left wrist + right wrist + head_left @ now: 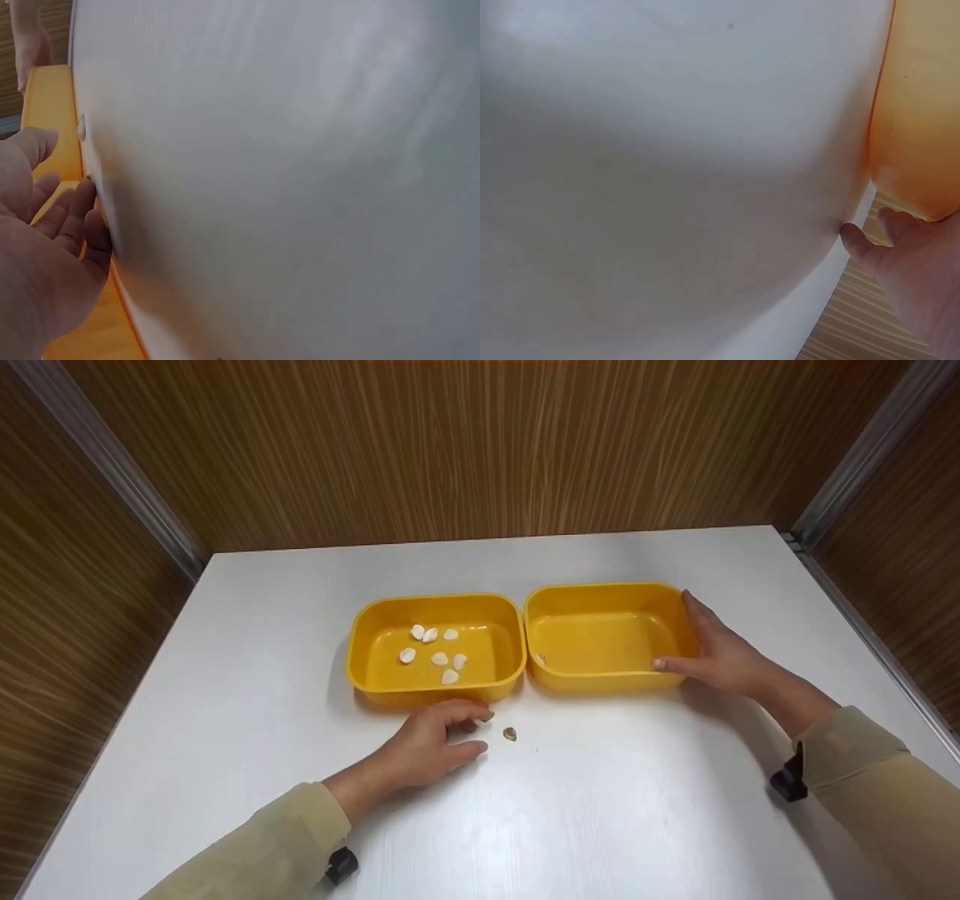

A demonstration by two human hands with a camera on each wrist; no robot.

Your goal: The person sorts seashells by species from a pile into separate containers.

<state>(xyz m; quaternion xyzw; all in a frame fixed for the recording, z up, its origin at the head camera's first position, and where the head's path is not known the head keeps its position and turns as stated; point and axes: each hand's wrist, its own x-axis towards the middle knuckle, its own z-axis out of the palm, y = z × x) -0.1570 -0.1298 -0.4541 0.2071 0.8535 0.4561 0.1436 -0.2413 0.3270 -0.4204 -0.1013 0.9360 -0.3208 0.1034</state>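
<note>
My left hand [429,746] is on the white table in front of the left yellow bin [435,697], thumb apart from the fingers. A fingertip touches a small brownish shell [488,717], partly hidden. Just right of that hand lies another brownish shell [510,733]. Several white shells [439,658] are scattered on the left bin's floor. My right hand [724,656] holds the right end of the right yellow bin [607,682], its thumb over the near rim and its fingers along the outer side. One small pale shell [541,659] sits in that bin's near left corner.
The two bins stand side by side on the white table [592,825], their ends almost touching. Wood-patterned panels [480,450] rise behind the table and at both sides.
</note>
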